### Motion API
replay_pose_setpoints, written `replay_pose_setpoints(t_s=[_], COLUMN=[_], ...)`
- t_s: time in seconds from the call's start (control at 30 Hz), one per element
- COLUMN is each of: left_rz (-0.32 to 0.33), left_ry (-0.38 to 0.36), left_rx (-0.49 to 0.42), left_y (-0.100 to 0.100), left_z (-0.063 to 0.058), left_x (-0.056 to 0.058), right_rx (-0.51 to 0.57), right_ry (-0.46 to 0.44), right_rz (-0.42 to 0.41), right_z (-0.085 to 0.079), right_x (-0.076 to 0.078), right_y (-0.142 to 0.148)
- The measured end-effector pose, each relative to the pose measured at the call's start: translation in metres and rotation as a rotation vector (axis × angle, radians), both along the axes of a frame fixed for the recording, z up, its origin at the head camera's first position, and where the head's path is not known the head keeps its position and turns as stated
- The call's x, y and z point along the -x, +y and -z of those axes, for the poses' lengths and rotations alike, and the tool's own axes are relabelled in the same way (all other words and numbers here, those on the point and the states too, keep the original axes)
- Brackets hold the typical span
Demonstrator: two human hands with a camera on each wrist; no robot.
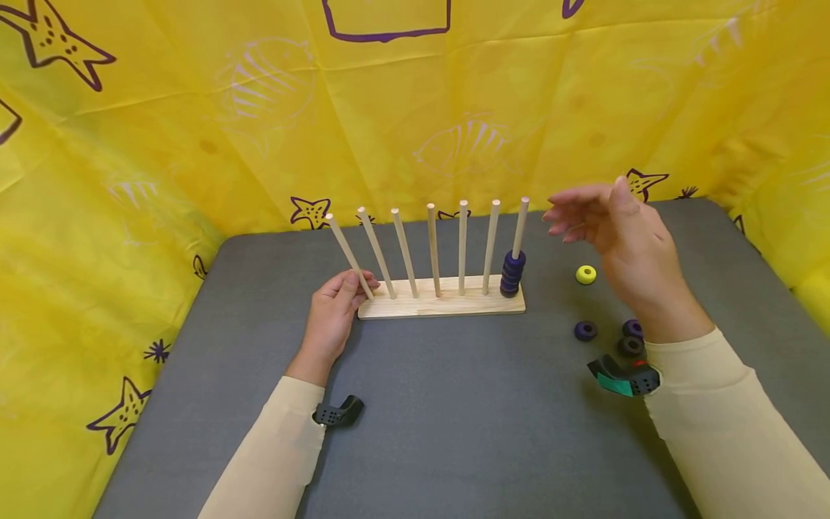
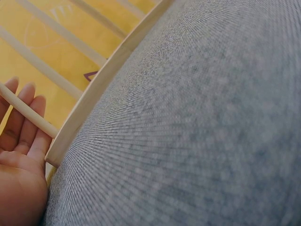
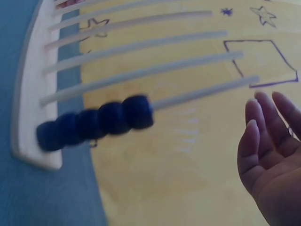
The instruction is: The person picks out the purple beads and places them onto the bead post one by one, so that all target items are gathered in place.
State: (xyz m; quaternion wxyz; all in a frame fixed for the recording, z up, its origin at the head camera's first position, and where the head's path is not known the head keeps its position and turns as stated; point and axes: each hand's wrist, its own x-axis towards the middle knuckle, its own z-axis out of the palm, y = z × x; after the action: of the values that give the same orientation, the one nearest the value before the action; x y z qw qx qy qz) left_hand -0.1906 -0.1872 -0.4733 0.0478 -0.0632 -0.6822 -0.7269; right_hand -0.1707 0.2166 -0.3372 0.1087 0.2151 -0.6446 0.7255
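A wooden stand [image 1: 441,307] with several upright pegs is on the table, its rightmost peg [image 1: 521,227] carrying a stack of dark blue-purple rings [image 1: 512,274]. At the stand's left end, my left hand [image 1: 331,310] holds the outermost peg [image 1: 350,256], thumb beside it and fingers behind. The left wrist view shows those fingers [image 2: 28,122] behind the peg near the board's end. My right hand [image 1: 632,238] is raised to the right of the ring stack, holding nothing. In the right wrist view its fingers [image 3: 268,127] are loosely bent, apart from the peg's tip.
Right of the stand lie a yellow ring [image 1: 586,274], a purple ring [image 1: 586,331], a dark ring [image 1: 630,347] and another purple ring [image 1: 632,328] partly behind the right wrist. A yellow patterned cloth [image 1: 389,108] hangs behind and beside the grey table [image 1: 454,418].
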Motion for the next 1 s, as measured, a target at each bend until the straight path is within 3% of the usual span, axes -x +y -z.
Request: replay_pose_setpoints(t_s=[0.5,0.8,1.0], left_rz=[-0.001,0.001,0.001], left_ry=[-0.001,0.002,-0.004], left_rx=[0.007,0.011,0.015], left_y=[-0.001,-0.001,0.000], left_z=[0.000,-0.001,-0.002], left_x=[-0.001,-0.002,-0.002], right_rx=[-0.032,-0.054,-0.090], right_ry=[-0.087,-0.091,-0.066], right_rz=[-0.012,-0.020,-0.086], right_z=[0.035,0.053,0.067], right_x=[-0.013,-0.017,-0.021], right_y=[0.046,0.071,0.091])
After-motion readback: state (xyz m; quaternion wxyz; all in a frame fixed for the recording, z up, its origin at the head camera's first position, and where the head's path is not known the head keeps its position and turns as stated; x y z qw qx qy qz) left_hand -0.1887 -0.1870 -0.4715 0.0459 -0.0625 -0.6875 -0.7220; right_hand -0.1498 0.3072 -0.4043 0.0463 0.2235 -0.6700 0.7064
